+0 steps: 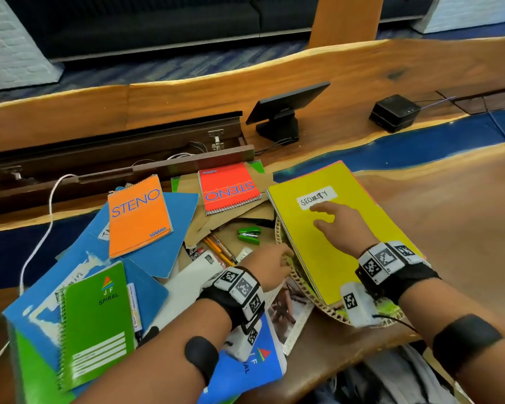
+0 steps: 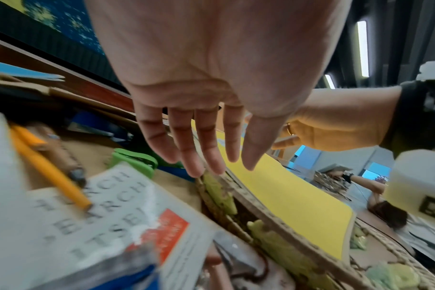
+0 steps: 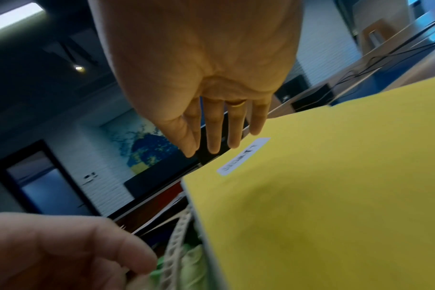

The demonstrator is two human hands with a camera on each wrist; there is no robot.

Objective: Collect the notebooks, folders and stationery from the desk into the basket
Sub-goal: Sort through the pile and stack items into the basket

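A yellow folder (image 1: 312, 258) (image 2: 286, 196) (image 3: 335, 196) labelled SECURITY lies tilted across the woven basket (image 1: 303, 290) (image 2: 261, 206) (image 3: 176, 235) at the right. My right hand (image 1: 341, 225) (image 3: 211, 137) hovers flat just over it, fingers straight, holding nothing. My left hand (image 1: 271, 263) (image 2: 211, 160) reaches the basket's left rim with fingers extended. Left of the basket lie an orange STENO pad (image 1: 139, 217), a red STENO pad (image 1: 229, 188), a green stapler (image 1: 250, 235), pencils (image 1: 216, 249), a green spiral notebook (image 1: 99, 322) and blue folders (image 1: 172, 243).
A small monitor (image 1: 283, 109) and a black box (image 1: 395, 112) stand at the back of the desk. An open cable trough (image 1: 114, 153) runs along the back left, with a white cable (image 1: 41, 237) trailing over the pile. A blue spiral notebook (image 1: 245, 371) lies under my left forearm.
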